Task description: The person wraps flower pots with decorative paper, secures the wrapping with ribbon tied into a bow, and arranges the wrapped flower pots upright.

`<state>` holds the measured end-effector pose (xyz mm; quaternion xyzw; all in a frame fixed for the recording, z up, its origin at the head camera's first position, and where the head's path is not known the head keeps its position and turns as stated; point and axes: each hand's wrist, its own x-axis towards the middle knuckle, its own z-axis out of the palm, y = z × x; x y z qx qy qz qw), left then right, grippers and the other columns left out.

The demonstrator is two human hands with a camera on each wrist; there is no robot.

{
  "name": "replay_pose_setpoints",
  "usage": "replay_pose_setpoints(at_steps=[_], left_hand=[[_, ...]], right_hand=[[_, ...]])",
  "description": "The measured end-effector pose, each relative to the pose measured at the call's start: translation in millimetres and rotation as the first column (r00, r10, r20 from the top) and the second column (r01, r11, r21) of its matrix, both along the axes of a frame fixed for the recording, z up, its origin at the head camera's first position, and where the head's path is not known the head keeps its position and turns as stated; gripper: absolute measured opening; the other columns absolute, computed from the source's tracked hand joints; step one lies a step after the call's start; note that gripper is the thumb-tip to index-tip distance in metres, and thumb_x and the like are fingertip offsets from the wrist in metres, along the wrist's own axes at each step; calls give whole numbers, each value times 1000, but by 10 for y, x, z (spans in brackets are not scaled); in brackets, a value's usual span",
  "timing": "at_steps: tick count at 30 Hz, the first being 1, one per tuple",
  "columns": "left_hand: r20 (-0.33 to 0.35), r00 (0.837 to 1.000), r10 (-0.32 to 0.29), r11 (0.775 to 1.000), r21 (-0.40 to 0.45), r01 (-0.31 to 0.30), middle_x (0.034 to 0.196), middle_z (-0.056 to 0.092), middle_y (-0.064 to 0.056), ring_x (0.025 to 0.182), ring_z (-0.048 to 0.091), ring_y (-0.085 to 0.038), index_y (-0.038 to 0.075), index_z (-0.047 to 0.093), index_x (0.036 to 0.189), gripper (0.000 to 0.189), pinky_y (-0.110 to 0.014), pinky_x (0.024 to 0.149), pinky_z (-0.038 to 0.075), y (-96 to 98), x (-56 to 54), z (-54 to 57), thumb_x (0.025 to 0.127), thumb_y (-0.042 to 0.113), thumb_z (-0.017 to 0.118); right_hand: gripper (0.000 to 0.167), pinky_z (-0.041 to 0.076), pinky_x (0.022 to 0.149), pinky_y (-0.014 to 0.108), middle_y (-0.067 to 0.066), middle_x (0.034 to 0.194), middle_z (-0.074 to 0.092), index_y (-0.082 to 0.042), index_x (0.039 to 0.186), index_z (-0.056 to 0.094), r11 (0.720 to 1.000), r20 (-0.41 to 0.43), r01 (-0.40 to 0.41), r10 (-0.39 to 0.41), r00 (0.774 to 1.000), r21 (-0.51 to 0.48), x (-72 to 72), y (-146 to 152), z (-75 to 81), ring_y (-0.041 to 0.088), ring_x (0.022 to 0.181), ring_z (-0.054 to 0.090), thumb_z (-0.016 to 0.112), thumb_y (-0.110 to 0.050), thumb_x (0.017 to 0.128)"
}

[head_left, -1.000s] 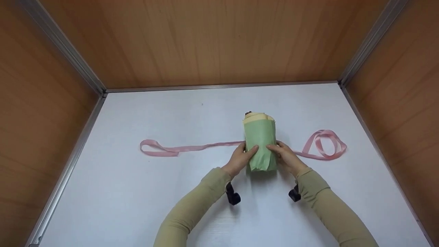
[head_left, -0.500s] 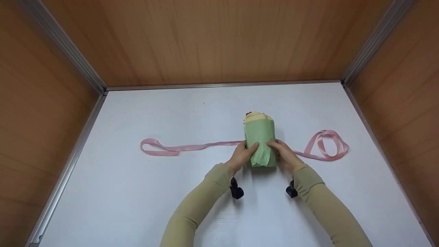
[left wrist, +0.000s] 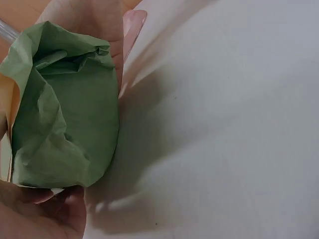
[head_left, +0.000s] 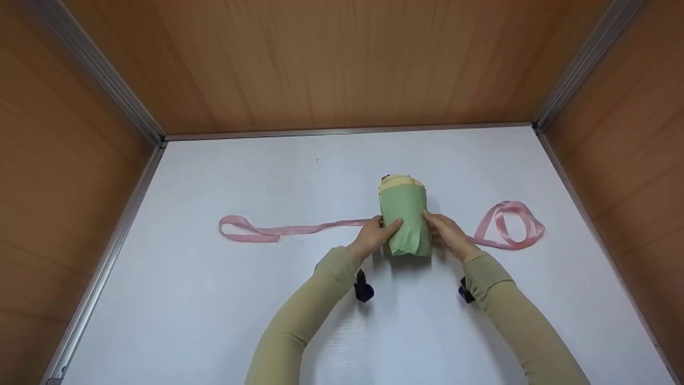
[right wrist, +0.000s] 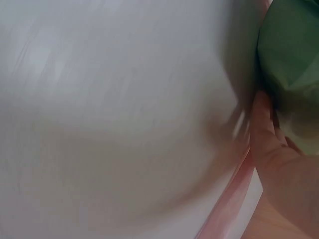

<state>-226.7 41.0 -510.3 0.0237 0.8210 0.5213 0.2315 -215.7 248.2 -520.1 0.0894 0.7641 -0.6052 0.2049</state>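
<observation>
A roll-shaped bundle wrapped in green paper [head_left: 404,208] lies with pale yellow paper [head_left: 402,181] and a dark red bit showing at its far end. My left hand [head_left: 370,236] grips its left side, thumb over the front. Against the right side rests my right hand [head_left: 449,235], fingers fairly straight and partly hidden behind the bundle, thumb at the edge. The left wrist view shows the crumpled, folded near end of the green paper [left wrist: 75,109]. A pink ribbon [head_left: 299,230] passes behind the bundle and comes out on both sides.
The ribbon's left end forms a flat loop, while its right end lies in a loose coil [head_left: 536,229]. A white tabletop [head_left: 187,305] carries everything. Wooden panels [head_left: 342,64] with metal edge rails stand at the back and both sides.
My right thumb has slid off the bundle's front to its right edge, and that hand has shifted slightly right. The bundle's near end has lifted a little away from me; my left hand keeps its grip.
</observation>
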Motion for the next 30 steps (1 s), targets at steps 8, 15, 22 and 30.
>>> replay_pose_setpoints(at_steps=[8,15,22,30], left_hand=[[-183,976,-115,939,-341,47,139,43,-18,130,37,-32,3,37,142,79,-47,107,31,-63,-105,46,89,59,51],[-97,971,-217,887,-435,154,150,34,-15,141,25,-32,4,28,148,87,-54,112,17,-83,-143,-2,89,68,36],[-62,971,-232,860,-480,174,143,44,-16,134,33,-35,1,36,144,93,-58,112,13,-83,-71,-17,87,75,25],[-8,971,-239,832,-518,200,135,49,-17,128,36,-35,6,48,137,93,-58,109,17,-79,-39,10,85,78,20]], right_hand=[[38,42,94,50,28,117,54,7,123,54,838,-365,82,145,920,540,-39,188,-175,41,109,50,56,-12,90],[25,40,93,54,27,108,58,7,105,64,731,-416,123,235,879,671,-88,207,-274,44,105,49,61,-6,84],[22,47,65,33,18,91,61,5,104,58,865,-280,67,87,956,498,-148,42,-130,21,73,56,46,-13,97],[35,44,78,29,20,109,58,7,118,54,935,-103,6,32,994,354,-189,-2,-61,22,92,53,37,-17,99]])
